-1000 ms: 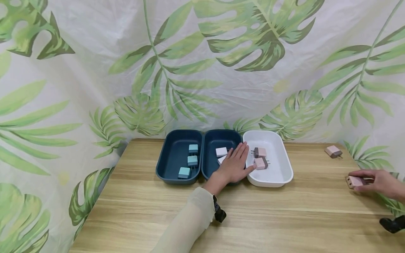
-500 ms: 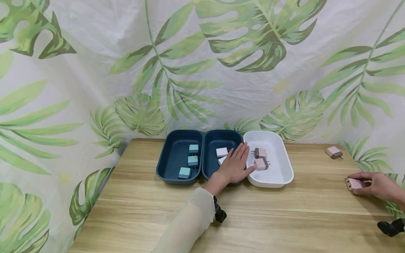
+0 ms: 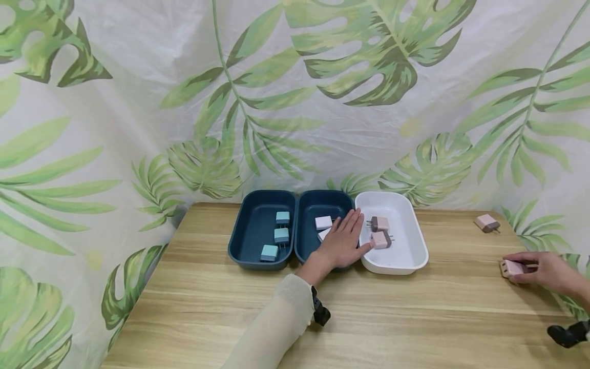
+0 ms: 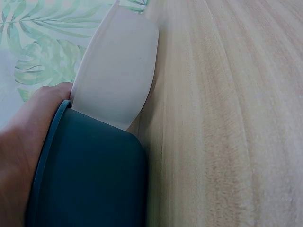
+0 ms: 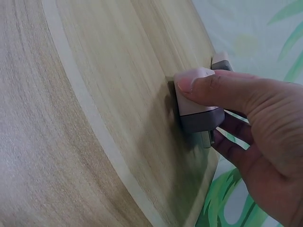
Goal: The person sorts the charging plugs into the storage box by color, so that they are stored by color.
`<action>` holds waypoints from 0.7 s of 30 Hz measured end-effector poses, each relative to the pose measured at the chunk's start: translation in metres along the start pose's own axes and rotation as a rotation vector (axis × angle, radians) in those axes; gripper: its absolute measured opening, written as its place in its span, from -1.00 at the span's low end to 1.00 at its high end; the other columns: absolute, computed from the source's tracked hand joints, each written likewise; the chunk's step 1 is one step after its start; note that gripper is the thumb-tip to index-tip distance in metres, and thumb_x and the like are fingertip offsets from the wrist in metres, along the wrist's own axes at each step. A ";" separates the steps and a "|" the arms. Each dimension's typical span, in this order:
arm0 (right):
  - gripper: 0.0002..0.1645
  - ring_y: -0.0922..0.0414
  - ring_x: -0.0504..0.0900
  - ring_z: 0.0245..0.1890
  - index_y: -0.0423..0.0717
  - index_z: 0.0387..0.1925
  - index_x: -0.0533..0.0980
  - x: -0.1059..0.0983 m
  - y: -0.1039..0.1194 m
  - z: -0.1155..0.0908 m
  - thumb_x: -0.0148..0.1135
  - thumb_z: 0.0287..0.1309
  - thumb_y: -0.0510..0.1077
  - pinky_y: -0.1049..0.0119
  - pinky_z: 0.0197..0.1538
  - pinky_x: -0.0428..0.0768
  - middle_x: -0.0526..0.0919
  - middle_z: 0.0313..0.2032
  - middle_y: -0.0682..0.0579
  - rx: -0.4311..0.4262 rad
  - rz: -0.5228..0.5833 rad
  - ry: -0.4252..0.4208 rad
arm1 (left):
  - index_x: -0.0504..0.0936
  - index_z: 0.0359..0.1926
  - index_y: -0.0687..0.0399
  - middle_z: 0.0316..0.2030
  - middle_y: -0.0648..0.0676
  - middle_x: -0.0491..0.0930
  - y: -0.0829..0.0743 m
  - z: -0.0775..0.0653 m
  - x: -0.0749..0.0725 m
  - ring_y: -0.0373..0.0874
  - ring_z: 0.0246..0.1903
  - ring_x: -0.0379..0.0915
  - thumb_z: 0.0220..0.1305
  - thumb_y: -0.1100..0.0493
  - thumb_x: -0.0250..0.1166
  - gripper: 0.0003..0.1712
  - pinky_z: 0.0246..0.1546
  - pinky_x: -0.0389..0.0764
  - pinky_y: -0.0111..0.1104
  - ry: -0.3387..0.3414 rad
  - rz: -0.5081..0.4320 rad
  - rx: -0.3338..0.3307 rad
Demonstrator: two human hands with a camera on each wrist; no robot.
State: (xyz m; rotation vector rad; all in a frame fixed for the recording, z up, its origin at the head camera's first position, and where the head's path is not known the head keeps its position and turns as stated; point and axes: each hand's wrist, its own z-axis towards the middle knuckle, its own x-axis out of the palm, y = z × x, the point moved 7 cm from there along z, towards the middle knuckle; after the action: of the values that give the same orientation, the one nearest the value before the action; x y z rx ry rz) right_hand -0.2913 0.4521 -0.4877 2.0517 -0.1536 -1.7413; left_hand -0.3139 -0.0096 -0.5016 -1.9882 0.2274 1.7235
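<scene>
Near the table's right edge my right hand [image 3: 548, 271] pinches a pink charger plug [image 3: 512, 268] between thumb and fingers. In the right wrist view the same pink charger plug [image 5: 195, 97] shows a grey base with metal prongs pointing down. My left hand [image 3: 340, 243] lies with straight fingers across the rims of the middle dark blue tray [image 3: 322, 197] and the white tray [image 3: 410, 256]. Beneath it, white charger plugs [image 3: 323, 222] in the middle tray are partly hidden. Two pink charger plugs [image 3: 380, 240] lie inside the white tray.
The left dark blue tray [image 3: 249, 225] holds teal charger plugs [image 3: 269, 252]. Another pink charger plug [image 3: 486, 223] lies at the back right of the wooden table [image 3: 438, 318]. A leaf-patterned cloth [image 3: 276, 102] hangs behind the table.
My right hand has moved slightly left with the pink charger plug in its grip. The left hand stays on the trays.
</scene>
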 end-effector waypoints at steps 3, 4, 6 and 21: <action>-0.28 0.49 0.54 -0.27 -0.56 0.11 0.60 0.000 0.003 0.000 0.67 0.04 -0.15 0.42 -0.33 0.62 0.71 -0.09 -0.43 -0.003 0.006 0.003 | -0.31 0.73 -0.04 0.71 -0.06 -0.47 0.000 -0.001 0.000 -0.19 0.67 -0.64 0.60 -0.49 -0.26 0.01 0.67 -0.29 -0.08 -0.001 -0.002 0.001; -0.28 0.47 0.55 -0.26 -0.55 0.11 0.61 -0.001 0.004 0.000 0.67 0.04 -0.13 0.42 -0.32 0.62 0.72 -0.08 -0.43 -0.005 0.004 0.002 | -0.30 0.73 -0.03 0.71 -0.06 -0.47 0.000 -0.001 0.000 -0.19 0.67 -0.63 0.60 -0.48 -0.26 0.01 0.67 -0.29 -0.08 -0.005 -0.003 0.002; -0.28 0.52 0.53 -0.25 -0.53 0.12 0.61 -0.001 0.006 0.000 0.66 0.06 -0.11 0.42 -0.32 0.62 0.72 -0.08 -0.41 -0.012 0.004 -0.002 | -0.27 0.74 -0.02 0.71 -0.06 -0.46 -0.001 -0.001 0.000 -0.19 0.67 -0.63 0.60 -0.48 -0.26 0.01 0.67 -0.29 -0.08 -0.012 -0.005 0.005; -0.46 0.58 0.51 -0.31 -0.48 0.02 0.68 -0.007 0.040 0.005 0.66 -0.02 -0.32 0.45 -0.40 0.62 0.75 -0.20 -0.15 -0.211 0.035 -0.114 | -0.28 0.73 -0.02 0.72 -0.05 -0.45 -0.001 -0.001 0.000 -0.18 0.68 -0.61 0.61 -0.46 -0.23 0.00 0.67 -0.29 -0.07 -0.023 -0.019 0.013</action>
State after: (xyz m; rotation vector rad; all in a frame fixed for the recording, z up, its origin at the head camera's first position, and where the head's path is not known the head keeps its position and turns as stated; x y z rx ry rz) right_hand -0.2898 0.4176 -0.4661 1.7918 -0.0376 -1.7720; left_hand -0.3124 -0.0098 -0.5012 -1.9542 0.2106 1.7281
